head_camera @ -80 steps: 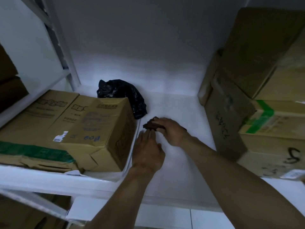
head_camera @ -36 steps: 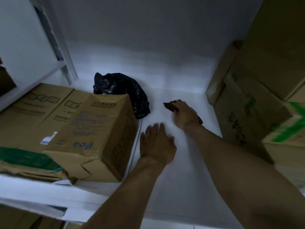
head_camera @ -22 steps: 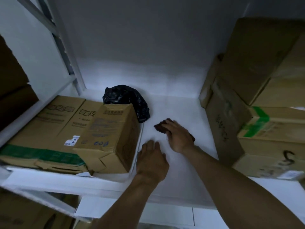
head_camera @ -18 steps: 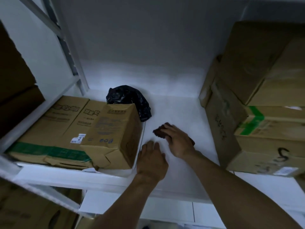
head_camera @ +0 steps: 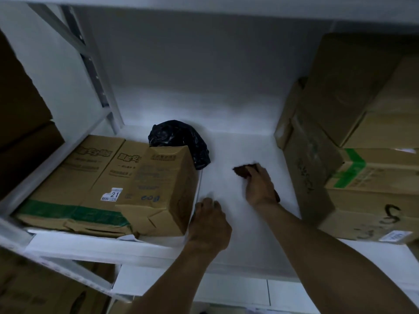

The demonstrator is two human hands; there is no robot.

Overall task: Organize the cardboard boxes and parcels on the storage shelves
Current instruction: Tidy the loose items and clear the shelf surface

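My right hand (head_camera: 260, 189) presses a dark brown cloth (head_camera: 242, 171) onto the white shelf (head_camera: 238, 241), fingers curled over it. My left hand (head_camera: 209, 223) rests on the shelf board near its front, fingers bent down against the surface. To the left lie flat cardboard boxes (head_camera: 90, 177), with a smaller box (head_camera: 163, 189) lying on them. A black plastic bag (head_camera: 181, 139) sits behind that box. Stacked cardboard boxes (head_camera: 362, 155) fill the right side of the shelf.
A white upright post (head_camera: 106, 105) and a diagonal brace stand at the back left. More brown boxes (head_camera: 20, 123) sit on the neighbouring shelf to the left, and others (head_camera: 45, 291) below. Another shelf board (head_camera: 204, 10) runs overhead.
My right hand has slid the cloth back and forth over the shelf, now slightly farther right. My left hand's fingers have curled down. The camera has pulled back.
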